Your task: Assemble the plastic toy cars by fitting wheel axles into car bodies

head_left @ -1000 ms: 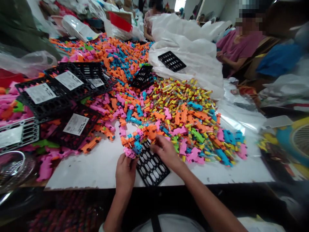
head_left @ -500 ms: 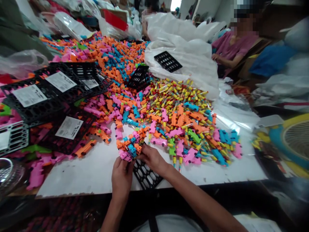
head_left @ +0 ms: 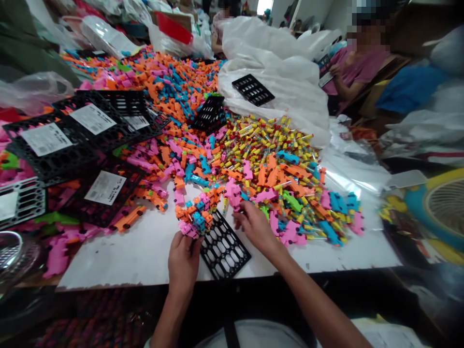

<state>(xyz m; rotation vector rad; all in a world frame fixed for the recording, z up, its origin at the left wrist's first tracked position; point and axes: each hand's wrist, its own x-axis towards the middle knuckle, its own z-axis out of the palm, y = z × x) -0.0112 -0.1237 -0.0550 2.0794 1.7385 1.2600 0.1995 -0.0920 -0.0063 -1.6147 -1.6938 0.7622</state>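
A black plastic grid tray (head_left: 229, 251) lies tilted near the table's front edge. Its far left part is crowded with small toy cars (head_left: 198, 212) in orange, blue and pink. My left hand (head_left: 183, 256) is closed at the tray's left edge, just below the pink cars there; its fingertips are partly hidden. To the right of the tray, my right hand (head_left: 259, 229) pinches a pink toy car (head_left: 233, 193) held close to the loose pile. Beside that hand lie yellow-capped clear tubes (head_left: 268, 140) with more toy cars scattered over them.
A large heap of toy cars (head_left: 174, 87) stretches back. Labelled black trays (head_left: 105, 188) lie at left, with another tray (head_left: 253, 90) on a white plastic sack (head_left: 304, 92). At right are a yellow and blue fan (head_left: 416, 203) and a seated person (head_left: 358, 72) holding a tray.
My right hand has moved right, off the cluster of cars, and now has a pink toy car. More of the tray shows. The seated person's hands have risen with a tray.
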